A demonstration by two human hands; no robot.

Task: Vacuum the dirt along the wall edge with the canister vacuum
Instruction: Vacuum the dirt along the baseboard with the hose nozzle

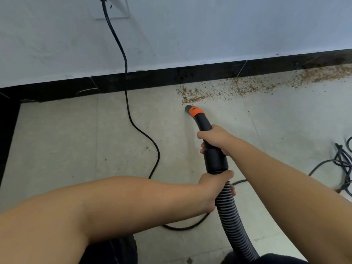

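The vacuum's black handle tube [215, 159] ends in an orange collar and a grey nozzle [188, 108] resting low on the pale floor tile. Brown dirt [238, 88] lies in a band along the black baseboard [152, 79], starting just beyond the nozzle and spreading right. My right hand [215, 139] grips the tube's upper part. My left hand [215, 189] holds the ribbed grey hose [234, 225] where it joins the tube. The canister itself is out of sight.
A black power cord [125, 92] hangs from a wall socket [112, 6], crosses the floor left of the nozzle and loops under my arms. More tangled black cable [342, 161] lies at the right. A dark edge [7, 130] borders the far left.
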